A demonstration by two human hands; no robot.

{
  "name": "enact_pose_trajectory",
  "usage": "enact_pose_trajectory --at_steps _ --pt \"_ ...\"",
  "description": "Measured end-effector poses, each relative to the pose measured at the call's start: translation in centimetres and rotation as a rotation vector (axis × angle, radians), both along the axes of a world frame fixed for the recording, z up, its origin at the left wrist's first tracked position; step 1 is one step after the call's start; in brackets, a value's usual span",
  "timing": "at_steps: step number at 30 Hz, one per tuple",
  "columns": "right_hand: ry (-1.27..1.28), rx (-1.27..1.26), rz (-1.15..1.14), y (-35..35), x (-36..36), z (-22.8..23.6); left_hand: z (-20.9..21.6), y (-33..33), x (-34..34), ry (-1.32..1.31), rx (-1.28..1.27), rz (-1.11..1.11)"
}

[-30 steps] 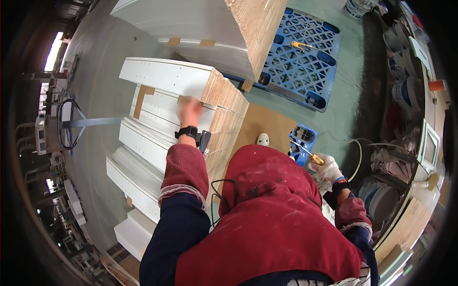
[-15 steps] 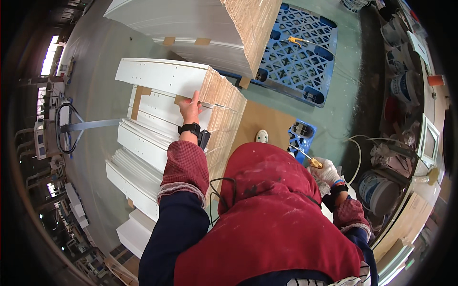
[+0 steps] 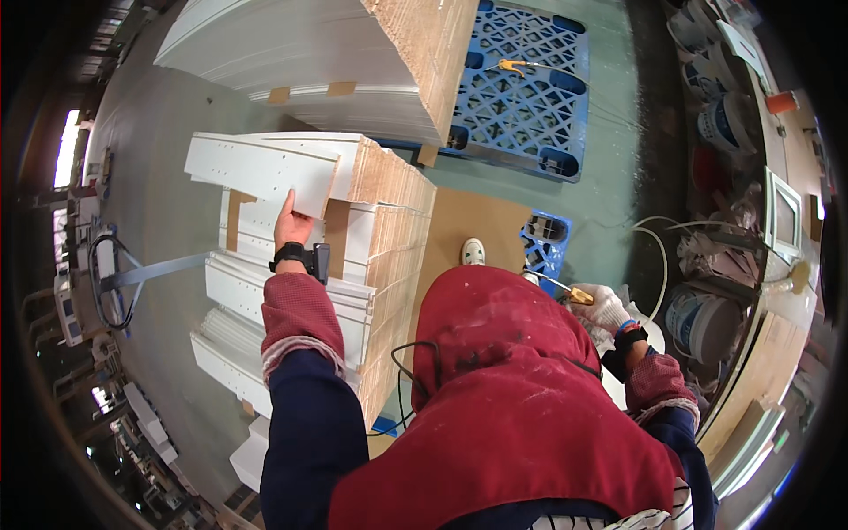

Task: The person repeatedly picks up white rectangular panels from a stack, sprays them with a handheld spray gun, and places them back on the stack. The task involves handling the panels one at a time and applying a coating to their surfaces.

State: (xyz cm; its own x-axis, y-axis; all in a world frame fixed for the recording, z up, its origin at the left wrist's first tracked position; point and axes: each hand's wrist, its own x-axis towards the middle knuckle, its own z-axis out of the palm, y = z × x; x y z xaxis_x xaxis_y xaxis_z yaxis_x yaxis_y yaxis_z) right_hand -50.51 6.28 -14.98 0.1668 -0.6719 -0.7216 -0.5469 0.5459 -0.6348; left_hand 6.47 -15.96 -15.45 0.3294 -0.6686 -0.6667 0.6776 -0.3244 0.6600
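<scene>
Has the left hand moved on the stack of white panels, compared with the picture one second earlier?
Yes. The left hand has slid leftward, away from the raw brown edge of the white panel stack, and now grips the lifted top white panel.

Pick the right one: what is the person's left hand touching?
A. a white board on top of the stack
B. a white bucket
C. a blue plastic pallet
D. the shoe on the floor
A, because the left hand grips the lower edge of the white board lying on top of the stack of boards, while the blue pallet sits far off on the floor.
</scene>
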Motion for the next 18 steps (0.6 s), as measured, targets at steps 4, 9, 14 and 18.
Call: enact_pose_trajectory --at_steps 4,9,14,18 --pt "0.068 -0.047 0.031 -0.8 -0.3 3.0 -0.5 0.7 -1.2 -0.026 -0.09 -0.002" --pt "0.179 -0.1 0.021 -1.9 0.7 5.0 2.2 5.7 -1.1 -0.178 -0.184 -0.129" --pt "-0.086 -0.218 0.149 -2.6 1.3 4.3 9.2 12.7 -5.9 -0.348 -0.197 -0.191" --pt "-0.216 -0.164 0.141 -4.7 3.5 10.0 15.4 19.1 -10.0 -0.405 -0.194 -0.318"
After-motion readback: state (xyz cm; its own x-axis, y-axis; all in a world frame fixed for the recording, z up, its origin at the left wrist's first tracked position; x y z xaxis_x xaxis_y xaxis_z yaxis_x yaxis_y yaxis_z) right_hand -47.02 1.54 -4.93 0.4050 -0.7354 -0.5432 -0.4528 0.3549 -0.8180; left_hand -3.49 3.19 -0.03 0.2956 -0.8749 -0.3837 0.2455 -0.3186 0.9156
